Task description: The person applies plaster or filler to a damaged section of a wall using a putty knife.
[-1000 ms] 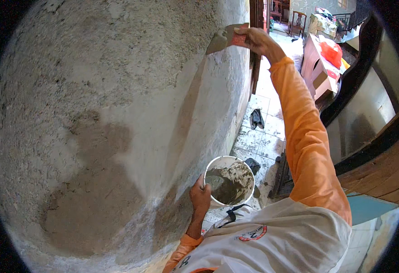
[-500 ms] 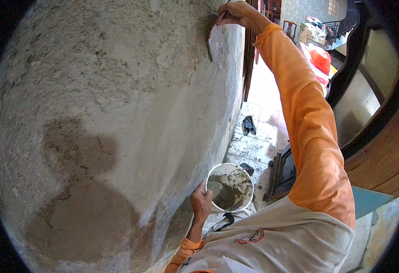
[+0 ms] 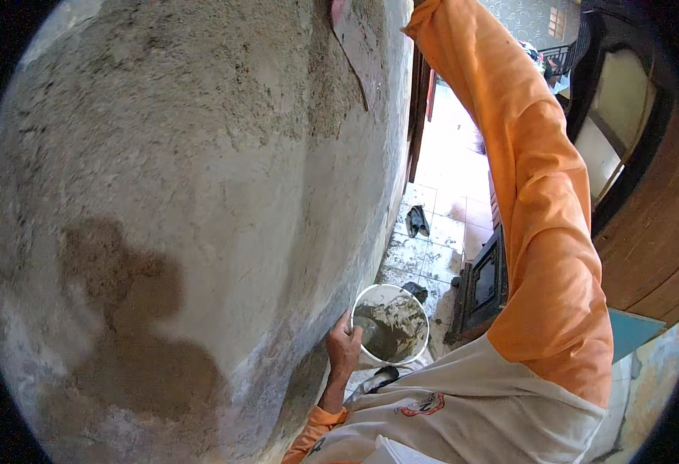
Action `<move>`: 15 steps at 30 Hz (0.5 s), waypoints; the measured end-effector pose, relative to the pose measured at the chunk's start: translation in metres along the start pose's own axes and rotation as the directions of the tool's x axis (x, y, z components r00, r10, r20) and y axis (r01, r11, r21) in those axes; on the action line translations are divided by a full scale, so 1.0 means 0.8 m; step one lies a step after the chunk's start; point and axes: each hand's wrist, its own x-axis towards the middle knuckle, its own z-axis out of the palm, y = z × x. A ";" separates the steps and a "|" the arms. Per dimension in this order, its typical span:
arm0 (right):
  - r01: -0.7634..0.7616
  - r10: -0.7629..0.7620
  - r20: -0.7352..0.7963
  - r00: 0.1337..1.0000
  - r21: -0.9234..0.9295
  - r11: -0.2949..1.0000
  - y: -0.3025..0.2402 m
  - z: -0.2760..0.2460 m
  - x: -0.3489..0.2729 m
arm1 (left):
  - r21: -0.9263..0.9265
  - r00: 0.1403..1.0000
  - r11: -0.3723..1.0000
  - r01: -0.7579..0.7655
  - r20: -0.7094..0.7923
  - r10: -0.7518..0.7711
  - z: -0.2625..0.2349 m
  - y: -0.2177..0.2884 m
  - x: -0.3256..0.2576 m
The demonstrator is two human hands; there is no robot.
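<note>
My left hand (image 3: 344, 344) is closed on the rim of a white bucket (image 3: 426, 340), which holds wet grey plaster (image 3: 393, 329). My right arm reaches up in an orange sleeve (image 3: 525, 147), and its hand lies beyond the top edge of the picture. Against the upper part of the rough grey wall (image 3: 223, 224) sits a thin, flat, pinkish sheet-like scraper (image 3: 359, 50), tilted, its lower edge on the plaster. Its upper end runs out of view, so my grip on it does not show.
A dark-framed piece of furniture (image 3: 490, 278) stands on the splattered white floor tiles (image 3: 440, 232). Dark crumpled items (image 3: 417, 221) lie on the tiles. At the right is a large brown wooden piece (image 3: 645, 232) with curved dark trim. My shadow (image 3: 138, 348) falls on the wall.
My right arm has risen, taking its hand out of view at the top. The scraper sits higher and further left in the picture. My left hand stays on the bucket rim.
</note>
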 end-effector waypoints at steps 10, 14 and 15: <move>0.074 0.029 -0.279 0.960 0.353 0.933 0.141 -0.063 -0.108 | 0.083 0.993 0.991 0.109 0.032 -0.112 -0.022 -0.022 -0.043; -0.133 0.374 -0.203 0.905 0.701 0.701 0.301 -0.012 -0.183 | 0.069 0.996 0.994 0.080 -0.041 -0.077 -0.012 -0.027 -0.047; -0.194 0.426 -0.192 0.884 0.679 0.708 0.332 -0.003 -0.202 | 0.107 0.997 0.992 0.067 -0.045 -0.063 -0.010 -0.027 -0.048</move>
